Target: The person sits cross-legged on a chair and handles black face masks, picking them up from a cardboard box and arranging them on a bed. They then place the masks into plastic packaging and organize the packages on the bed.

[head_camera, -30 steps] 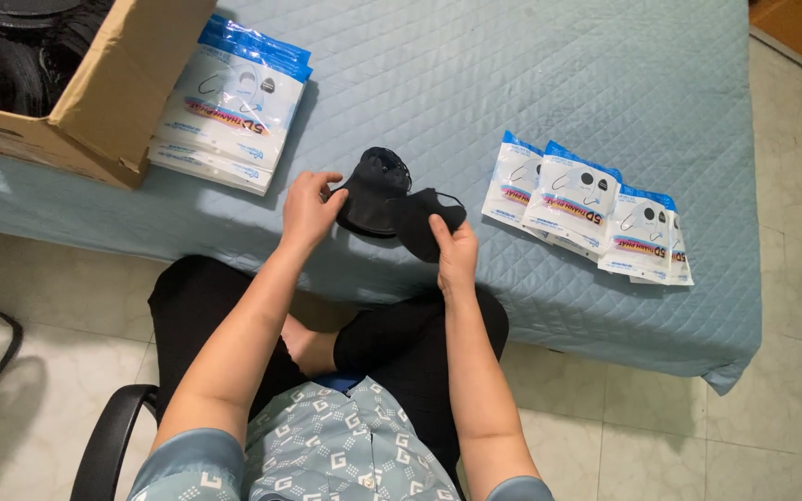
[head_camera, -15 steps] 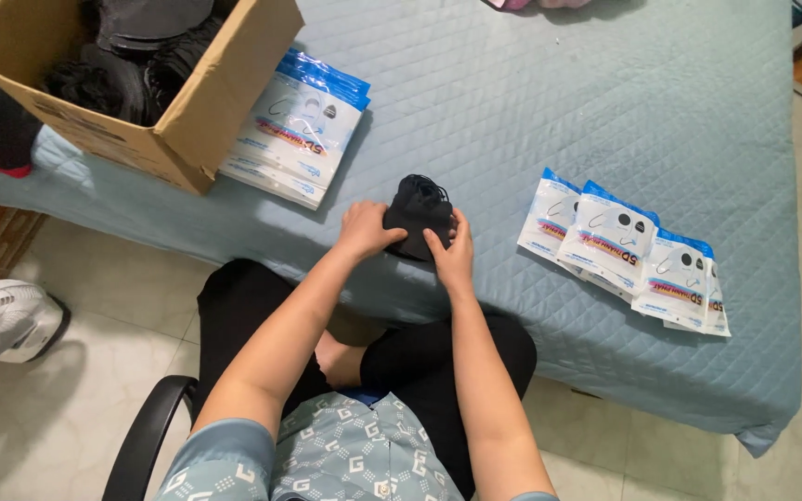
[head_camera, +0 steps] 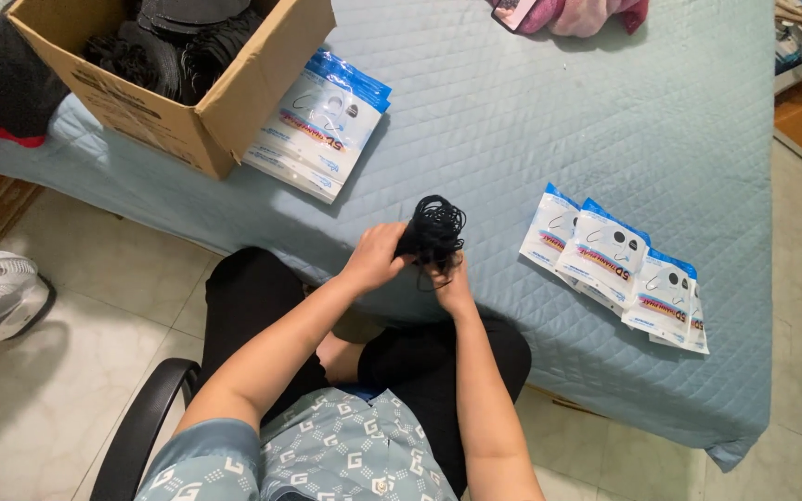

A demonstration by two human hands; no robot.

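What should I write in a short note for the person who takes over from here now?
Left hand and right hand: both grip one black folded fabric mask stack above the quilted pale blue table cover.
Brown cardboard box, far left: more black masks inside.
Beside it: a pile of flat blue-and-white pouches.
Right: a row of blue-and-white pouches laid out.
The held stack is in no pouch yet.

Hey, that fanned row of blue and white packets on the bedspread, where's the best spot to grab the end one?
Probably the nearest packet, at its free lower right edge, coming from the bed's front edge. The row of packets overlaps like shingles, so the other edges are tucked together. Both the left hand and right hand are busy with the black bundle.
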